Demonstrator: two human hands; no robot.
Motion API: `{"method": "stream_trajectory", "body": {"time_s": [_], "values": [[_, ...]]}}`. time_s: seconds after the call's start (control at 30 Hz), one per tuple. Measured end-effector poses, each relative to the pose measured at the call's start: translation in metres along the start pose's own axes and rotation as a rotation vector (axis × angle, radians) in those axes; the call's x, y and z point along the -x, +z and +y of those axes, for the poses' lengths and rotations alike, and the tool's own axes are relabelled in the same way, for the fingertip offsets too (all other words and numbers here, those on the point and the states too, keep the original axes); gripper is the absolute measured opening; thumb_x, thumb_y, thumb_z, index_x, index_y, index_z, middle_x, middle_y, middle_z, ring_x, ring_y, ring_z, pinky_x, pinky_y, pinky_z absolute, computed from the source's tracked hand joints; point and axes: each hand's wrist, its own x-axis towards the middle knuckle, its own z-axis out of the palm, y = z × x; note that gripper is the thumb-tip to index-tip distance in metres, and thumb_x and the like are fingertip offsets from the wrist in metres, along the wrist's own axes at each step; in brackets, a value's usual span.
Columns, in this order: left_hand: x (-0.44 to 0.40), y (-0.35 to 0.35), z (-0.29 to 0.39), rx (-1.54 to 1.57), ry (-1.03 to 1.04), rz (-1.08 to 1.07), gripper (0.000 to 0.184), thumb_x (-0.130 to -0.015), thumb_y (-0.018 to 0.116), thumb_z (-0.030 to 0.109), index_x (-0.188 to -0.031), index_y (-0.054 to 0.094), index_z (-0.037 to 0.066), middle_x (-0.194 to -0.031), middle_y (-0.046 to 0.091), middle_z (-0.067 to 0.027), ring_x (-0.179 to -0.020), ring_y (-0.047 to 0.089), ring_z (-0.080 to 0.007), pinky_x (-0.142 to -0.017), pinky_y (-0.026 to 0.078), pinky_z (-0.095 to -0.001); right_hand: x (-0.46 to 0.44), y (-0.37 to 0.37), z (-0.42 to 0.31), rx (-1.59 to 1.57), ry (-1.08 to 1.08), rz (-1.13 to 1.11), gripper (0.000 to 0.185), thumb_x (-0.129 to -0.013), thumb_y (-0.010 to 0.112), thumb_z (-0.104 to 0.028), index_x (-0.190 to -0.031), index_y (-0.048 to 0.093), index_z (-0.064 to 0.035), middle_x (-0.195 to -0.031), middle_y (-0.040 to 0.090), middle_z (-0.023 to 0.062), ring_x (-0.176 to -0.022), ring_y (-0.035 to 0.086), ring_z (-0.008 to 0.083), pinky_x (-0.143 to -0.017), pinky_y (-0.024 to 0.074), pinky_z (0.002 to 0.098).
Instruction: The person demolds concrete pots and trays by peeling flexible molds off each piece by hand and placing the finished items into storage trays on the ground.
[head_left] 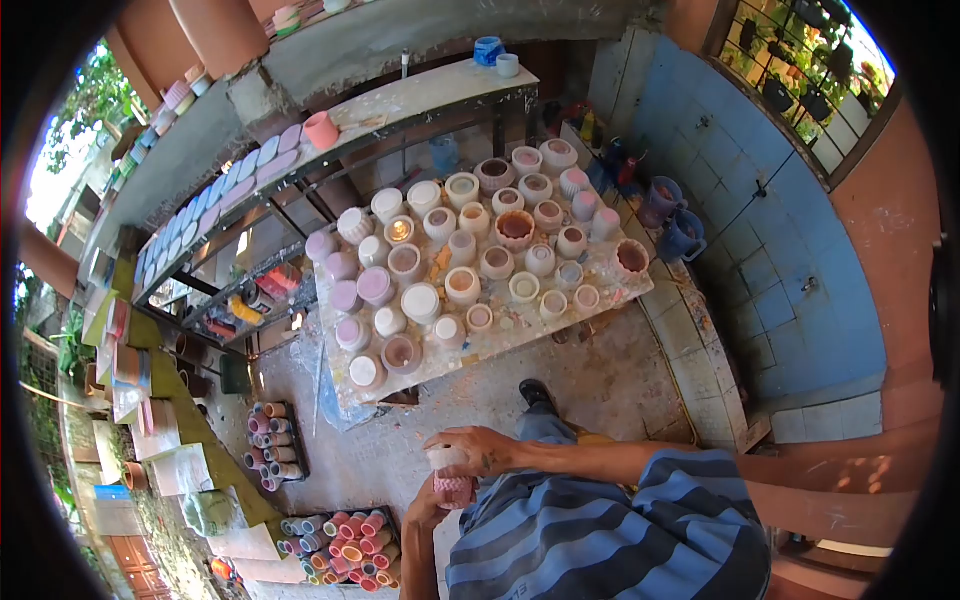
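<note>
My left hand (427, 503), low in the view, is wrapped around a small pink pot (455, 488) with a bumpy, textured side. Coming across from the right, my right hand (475, 449) curls over a whitish piece (447, 458) at the pot's upper end. Whether that piece is separate or part of the pot, I cannot tell. Both hands are close in front of my striped shirt. Beyond them stands a paint-spattered table (455, 358) bearing many small round pots (403, 353) in white, lilac, pink and brown.
Crates of coloured pots (350, 545) and more stacked pots (275, 440) sit on the floor at left. Behind the table runs a long shelf (430, 92) with flat pastel pieces and a pink pot (321, 130). Buckets (682, 235) stand by the blue wall (780, 290).
</note>
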Motion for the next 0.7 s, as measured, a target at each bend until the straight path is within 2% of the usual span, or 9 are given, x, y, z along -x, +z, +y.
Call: {"method": "stream_trajectory", "body": {"time_s": [0.23, 0.33, 0.43, 0.47, 0.53, 0.6, 0.63, 0.67, 0.7], "values": [[-0.09, 0.094, 0.063, -0.609, -0.034, 0.423, 0.079, -0.064, 0.083, 0.028, -0.13, 0.049, 0.0, -0.103, 0.07, -0.0149, -0.093, 0.07, -0.0282, -0.084, 0.055, -0.0417, 0.007, -0.071, 0.036, 0.009, 0.115, 0.315, 0.041, -0.091, 0.063, -0.035, -0.111, 0.057, 0.0004, -0.092, 0.066, 0.0287, -0.089, 0.065, 0.0471, -0.076, 0.0513, 0.0487], [-0.139, 0.148, 0.069, -1.762, 0.07, 0.703, 0.063, -0.062, 0.079, 0.022, -0.115, 0.05, 0.005, -0.099, 0.07, -0.0189, -0.093, 0.067, -0.0382, -0.091, 0.039, -0.0508, 0.017, -0.113, 0.063, -0.056, 0.378, 0.4, 0.046, -0.089, 0.066, -0.034, -0.121, 0.056, -0.0013, -0.096, 0.067, 0.0293, -0.093, 0.065, 0.0455, -0.078, 0.0517, 0.0469], [-0.18, 0.163, 0.072, -1.807, 0.141, 0.61, 0.059, -0.062, 0.079, 0.023, -0.111, 0.049, 0.007, -0.101, 0.069, -0.0175, -0.093, 0.067, -0.035, -0.088, 0.037, -0.049, 0.04, -0.159, 0.111, -0.086, 0.198, 0.588, 0.037, -0.085, 0.066, -0.031, -0.104, 0.062, 0.0006, -0.098, 0.068, 0.0263, -0.092, 0.067, 0.0434, -0.077, 0.0529, 0.0465], [-0.19, 0.168, 0.075, -1.858, 0.127, 0.553, 0.06, -0.062, 0.08, 0.022, -0.113, 0.051, 0.009, -0.106, 0.068, -0.0144, -0.099, 0.065, -0.0324, -0.088, 0.036, -0.0482, 0.05, -0.157, 0.168, 0.366, 0.043, 0.817, 0.036, -0.084, 0.068, -0.031, -0.103, 0.066, -0.0006, -0.098, 0.069, 0.0204, -0.092, 0.068, 0.0367, -0.079, 0.0526, 0.0439], [-0.19, 0.176, 0.083, -1.786, 0.246, 0.581, 0.062, -0.062, 0.082, 0.021, -0.115, 0.052, 0.009, -0.106, 0.067, -0.0124, -0.101, 0.064, -0.031, -0.09, 0.035, -0.0471, 0.114, -0.256, 0.209, 0.354, 0.724, 0.807, 0.032, -0.084, 0.068, -0.028, -0.102, 0.066, -0.002, -0.094, 0.066, 0.0098, -0.087, 0.065, 0.0249, -0.078, 0.0519, 0.0411], [-0.18, 0.159, 0.085, -1.59, 0.505, 0.613, 0.072, -0.06, 0.087, 0.023, -0.123, 0.053, 0.011, -0.106, 0.064, -0.0079, -0.1, 0.062, -0.0295, -0.094, 0.033, -0.0444, 0.168, -0.343, 0.145, -0.453, 0.413, 1.392, 0.021, -0.087, 0.067, -0.027, -0.087, 0.069, -0.0066, -0.073, 0.059, -0.001, -0.059, 0.057, 0.013, -0.05, 0.0439, 0.0295], [-0.182, 0.152, 0.088, -1.448, 0.567, 0.619, 0.074, -0.063, 0.089, 0.021, -0.126, 0.052, 0.009, -0.113, 0.062, -0.0083, -0.101, 0.061, -0.0293, -0.099, 0.034, -0.0428, 0.155, -0.411, 0.091, 0.275, 1.052, 0.918, 0.018, -0.09, 0.063, -0.025, -0.088, 0.068, -0.0079, -0.071, 0.059, -0.0031, -0.055, 0.053, 0.0082, -0.045, 0.0395, 0.0246], [-0.19, 0.148, 0.088, -1.264, 0.649, 0.618, 0.072, -0.065, 0.089, 0.018, -0.126, 0.051, 0.009, -0.116, 0.061, -0.0077, -0.103, 0.06, -0.027, -0.1, 0.037, -0.041, 0.237, -0.425, 0.181, -0.416, 0.438, 1.12, 0.024, -0.098, 0.054, -0.032, -0.111, 0.063, -0.0148, -0.07, 0.055, -0.0053, -0.043, 0.042, 0.0086, -0.036, 0.0321, 0.0236], [-0.206, 0.145, 0.089, -1.073, 0.745, 0.593, 0.07, -0.067, 0.088, 0.016, -0.126, 0.051, 0.009, -0.12, 0.059, -0.0071, -0.105, 0.059, -0.0247, -0.101, 0.04, -0.0392, 0.258, -0.435, 0.175, -0.569, 0.454, 1.051, 0.032, -0.099, 0.053, -0.039, -0.117, 0.061, -0.0143, -0.071, 0.053, -0.0042, -0.043, 0.035, 0.0045, -0.036, 0.0254, 0.0189]]}}
